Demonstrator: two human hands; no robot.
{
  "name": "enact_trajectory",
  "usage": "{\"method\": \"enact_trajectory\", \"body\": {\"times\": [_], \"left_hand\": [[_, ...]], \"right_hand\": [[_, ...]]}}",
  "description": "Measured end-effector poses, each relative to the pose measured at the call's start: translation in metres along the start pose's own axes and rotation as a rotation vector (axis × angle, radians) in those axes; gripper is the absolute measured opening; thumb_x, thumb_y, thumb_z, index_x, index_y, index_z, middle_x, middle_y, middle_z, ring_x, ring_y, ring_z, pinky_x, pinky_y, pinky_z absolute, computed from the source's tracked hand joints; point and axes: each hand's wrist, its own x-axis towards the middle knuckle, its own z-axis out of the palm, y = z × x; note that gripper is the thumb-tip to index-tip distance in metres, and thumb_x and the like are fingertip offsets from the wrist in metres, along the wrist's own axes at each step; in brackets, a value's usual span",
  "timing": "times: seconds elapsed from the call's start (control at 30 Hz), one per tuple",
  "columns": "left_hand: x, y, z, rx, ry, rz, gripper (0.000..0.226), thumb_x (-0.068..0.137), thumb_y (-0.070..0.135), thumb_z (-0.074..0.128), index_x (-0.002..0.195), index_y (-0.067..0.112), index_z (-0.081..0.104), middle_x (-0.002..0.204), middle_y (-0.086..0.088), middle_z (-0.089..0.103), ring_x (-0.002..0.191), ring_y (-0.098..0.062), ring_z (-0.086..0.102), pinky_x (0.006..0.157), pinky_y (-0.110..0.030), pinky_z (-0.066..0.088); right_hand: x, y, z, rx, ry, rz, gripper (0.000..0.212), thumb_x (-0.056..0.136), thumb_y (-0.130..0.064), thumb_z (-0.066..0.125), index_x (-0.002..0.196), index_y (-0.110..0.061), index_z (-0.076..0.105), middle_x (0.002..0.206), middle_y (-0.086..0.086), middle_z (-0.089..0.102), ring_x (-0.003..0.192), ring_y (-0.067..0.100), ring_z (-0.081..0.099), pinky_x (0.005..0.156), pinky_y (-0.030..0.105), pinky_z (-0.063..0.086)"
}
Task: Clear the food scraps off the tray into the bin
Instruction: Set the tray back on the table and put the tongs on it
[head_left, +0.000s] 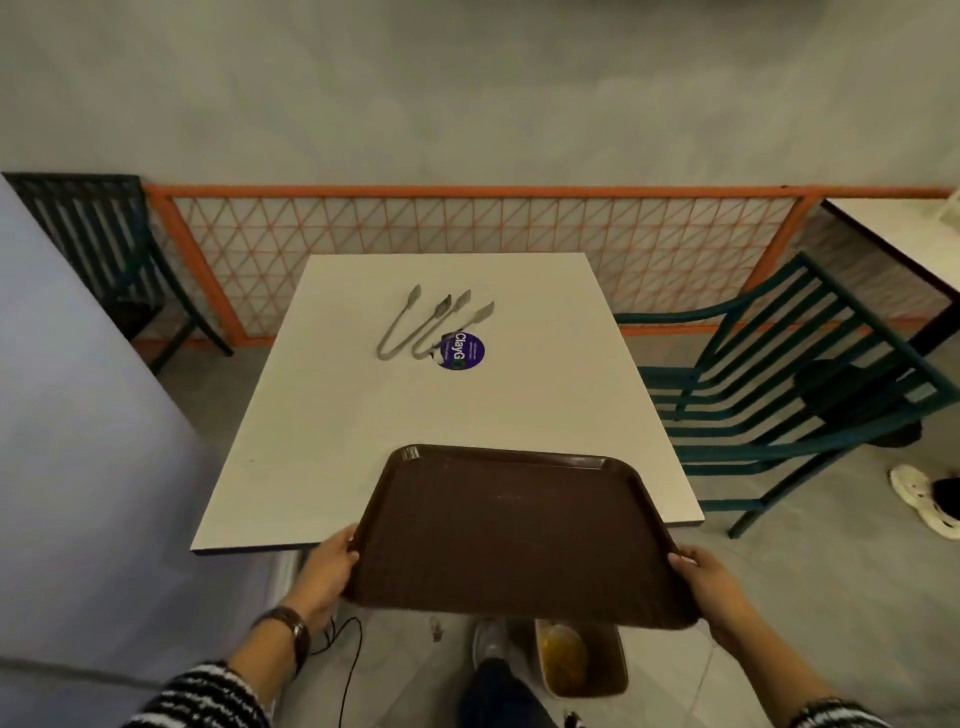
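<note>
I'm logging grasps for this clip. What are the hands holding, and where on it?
The brown tray, with both hands: the left hand grips its left edge, the right hand its right edge, both by the near corners.

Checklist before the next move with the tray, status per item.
1. Left hand grips the tray rim: ok.
2. Right hand grips the opposite rim: ok.
3. Tray top free of food: ok, none visible.
4. Bin sits on the floor under the tray's near edge, with scraps inside: ok.
5. Set-down path: tongs lie on the far part of the table, apart from the tray: ok.
6. Tray underside clean: cannot tell, hidden.
</note>
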Motion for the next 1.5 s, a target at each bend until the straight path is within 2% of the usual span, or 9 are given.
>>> {"method": "enact_trajectory", "body": {"times": [0.13,0.3,0.47,0.57,0.67,0.9,1.07,1.2,1.5], "left_hand": [[0.030,-0.019,0.020,0.192,0.084,0.055,0.055,0.088,-0.015,0.033,0.133,0.011,0.050,0.115,-0.009,0.061,0.100,-0.026,0.058,0.088,-0.024,0.046],[0.077,-0.035,0.035,0.533,0.099,0.115,0.060,0.082,-0.008,0.050,0.136,0.016,0.048,0.088,-0.012,0.064,0.082,-0.027,0.062,0.077,-0.031,0.050],[0.119,-0.010,0.055,0.646,0.051,0.159,0.055,0.094,0.015,0.043,0.146,0.026,0.027,0.093,-0.005,0.053,0.082,-0.018,0.052,0.067,-0.023,0.040],[0.146,0.018,0.070,0.631,0.048,0.196,0.053,0.095,0.015,0.039,0.146,0.024,0.024,0.088,-0.005,0.054,0.076,-0.015,0.049,0.061,-0.016,0.038],[0.176,0.039,0.084,0.613,0.097,0.173,0.053,0.094,0.019,0.032,0.147,0.018,0.023,0.094,-0.008,0.056,0.083,-0.022,0.053,0.069,-0.026,0.041],[0.225,0.072,0.096,0.509,0.136,0.087,0.060,0.093,0.004,0.039,0.147,0.023,0.021,0.095,-0.011,0.058,0.076,-0.022,0.054,0.067,-0.027,0.042],[0.245,0.091,0.089,0.494,0.112,0.100,0.059,0.094,0.005,0.038,0.147,0.024,0.023,0.102,-0.011,0.063,0.084,-0.023,0.059,0.074,-0.028,0.047],[0.246,0.096,0.089,0.501,0.109,0.103,0.059,0.093,0.005,0.040,0.147,0.022,0.022,0.094,-0.008,0.062,0.081,-0.022,0.058,0.069,-0.027,0.043],[0.242,0.098,0.079,0.393,0.014,0.128,0.050,0.097,0.011,0.039,0.144,0.025,0.030,0.114,-0.016,0.065,0.086,-0.020,0.058,0.080,-0.025,0.047]], "right_hand": [[0.038,0.009,0.010,-0.202,0.136,0.015,0.025,0.095,-0.016,0.049,0.115,-0.004,0.057,0.091,0.009,0.063,0.082,0.025,0.061,0.075,0.038,0.050],[0.082,0.006,0.017,-0.493,0.230,0.097,0.025,0.095,-0.023,0.047,0.117,-0.020,0.057,0.104,0.007,0.068,0.101,0.027,0.061,0.096,0.041,0.035],[0.131,-0.010,0.020,-0.525,0.332,0.093,0.027,0.095,-0.013,0.046,0.117,-0.015,0.061,0.110,0.014,0.067,0.104,0.032,0.060,0.099,0.043,0.031],[0.163,-0.039,0.011,-0.521,0.335,0.129,0.025,0.095,-0.015,0.047,0.116,-0.017,0.061,0.105,0.012,0.067,0.096,0.030,0.059,0.097,0.040,0.030],[0.205,-0.073,0.002,-0.531,0.301,0.105,0.023,0.094,-0.017,0.047,0.114,-0.017,0.059,0.090,0.010,0.065,0.080,0.025,0.053,0.095,0.039,0.030],[0.284,-0.131,0.004,-0.485,0.214,0.096,0.021,0.092,-0.016,0.049,0.113,-0.015,0.055,0.109,0.016,0.064,0.103,0.035,0.058,0.098,0.052,0.039],[0.292,-0.156,0.008,-0.538,0.222,0.141,0.023,0.094,-0.016,0.047,0.116,-0.015,0.056,0.116,0.018,0.062,0.113,0.036,0.052,0.105,0.048,0.026],[0.292,-0.154,0.011,-0.553,0.220,0.118,0.022,0.094,-0.017,0.048,0.115,-0.018,0.053,0.112,0.014,0.064,0.110,0.033,0.055,0.102,0.047,0.028],[0.295,-0.145,0.016,-0.415,0.229,0.225,0.035,0.093,-0.020,0.047,0.127,-0.015,0.048,0.110,0.017,0.059,0.103,0.037,0.057,0.098,0.056,0.040]]}}
